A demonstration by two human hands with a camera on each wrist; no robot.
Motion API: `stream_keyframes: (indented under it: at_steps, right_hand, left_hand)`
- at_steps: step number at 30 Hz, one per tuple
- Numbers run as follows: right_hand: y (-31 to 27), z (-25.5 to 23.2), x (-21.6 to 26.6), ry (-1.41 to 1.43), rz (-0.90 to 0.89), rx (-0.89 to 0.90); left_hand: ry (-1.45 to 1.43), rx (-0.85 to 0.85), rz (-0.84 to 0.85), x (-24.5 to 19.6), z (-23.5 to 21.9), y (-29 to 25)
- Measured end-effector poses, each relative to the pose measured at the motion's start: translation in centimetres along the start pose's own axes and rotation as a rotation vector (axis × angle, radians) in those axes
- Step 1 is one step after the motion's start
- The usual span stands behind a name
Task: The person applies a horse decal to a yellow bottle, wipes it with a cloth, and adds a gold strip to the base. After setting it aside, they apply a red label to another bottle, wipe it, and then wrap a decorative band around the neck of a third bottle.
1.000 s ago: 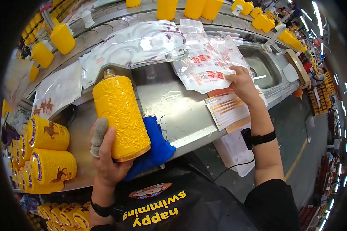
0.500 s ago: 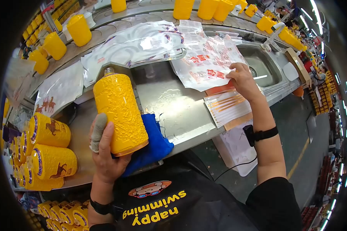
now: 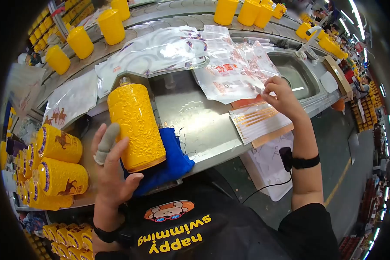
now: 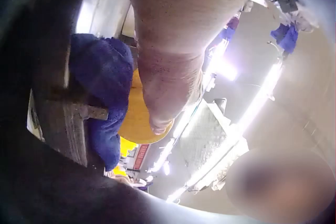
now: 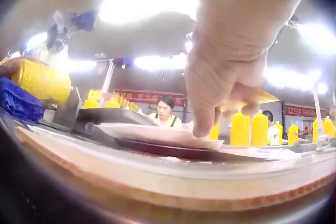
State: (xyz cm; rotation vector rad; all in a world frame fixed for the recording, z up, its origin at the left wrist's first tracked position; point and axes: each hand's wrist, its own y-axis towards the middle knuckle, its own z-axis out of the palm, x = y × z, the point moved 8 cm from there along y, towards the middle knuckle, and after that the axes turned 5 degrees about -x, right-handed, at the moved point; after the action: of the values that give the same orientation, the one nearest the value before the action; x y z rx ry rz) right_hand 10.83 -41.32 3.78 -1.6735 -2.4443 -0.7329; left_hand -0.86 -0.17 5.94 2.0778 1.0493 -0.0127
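Note:
A yellow embossed bottle [image 3: 134, 125] lies with its neck away from me and its base over a blue cloth [image 3: 175, 156]. Beside its base, my left hand [image 3: 112, 169] has its fingers and thumb spread, a grey finger cot [image 3: 107, 143] on one finger. In the left wrist view the thumb [image 4: 165, 98] overlaps the bottle [image 4: 140, 121]. My right hand [image 3: 284, 99] is bent over the near corner of clear printed sheets [image 3: 221, 86]. A thin orange-yellow piece [image 5: 265, 96] is pinched in its fingers in the right wrist view.
Yellow bottles printed with horses [image 3: 65, 177] are stacked at the left. Beyond the metal bench [image 3: 190, 117], more bottles [image 3: 110, 26] stand on a conveyor. Gold-striped strips [image 3: 255, 119] lie by the front edge, with a sink [image 3: 294, 76] farther right. A person [image 5: 164, 111] is across from me.
The left hand has released the bottle and drawn left, fingers spreading. My right hand has shifted slightly right. One of two red-printed labels on the clear sheet no longer shows. Conveyor bottles have moved right.

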Motion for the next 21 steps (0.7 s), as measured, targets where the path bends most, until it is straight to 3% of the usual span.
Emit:
stream_keyframes:
  at_steps: [4, 6, 7, 10, 12, 17, 21]
  right_hand:
    - [0.6, 0.7, 5.9, 0.709, 0.254, 0.1]
    - [0.9, 2.6, 9.8, 0.988, 0.292, 0.204]
    - [1.0, 3.1, 11.5, 1.015, 0.31, 0.241]
    - [1.4, 4.3, 16.9, 1.147, 0.13, 0.239]
    - [1.3, 4.2, 18.2, 1.135, 0.103, 0.305]
    - [1.4, 2.3, 19.1, 0.944, -0.079, 0.233]
    - [1.8, -0.9, 19.6, 0.49, -0.212, -0.096]
  left_hand:
    - [-0.027, 0.028, 0.078, -3.5, -0.5, 4.2]
    - [0.021, 0.075, 0.152, -6.0, 1.3, 6.6]
    - [-0.001, 0.075, 0.109, -6.3, 2.3, 7.3]
    - [0.064, 0.005, 0.16, -7.2, 4.0, 9.1]
    - [0.089, -0.016, 0.129, -6.5, 4.1, 9.0]
    - [-0.021, -0.101, 0.038, -5.1, 3.1, 8.8]
    - [-0.093, -0.089, 0.0, -4.3, 3.0, 9.0]
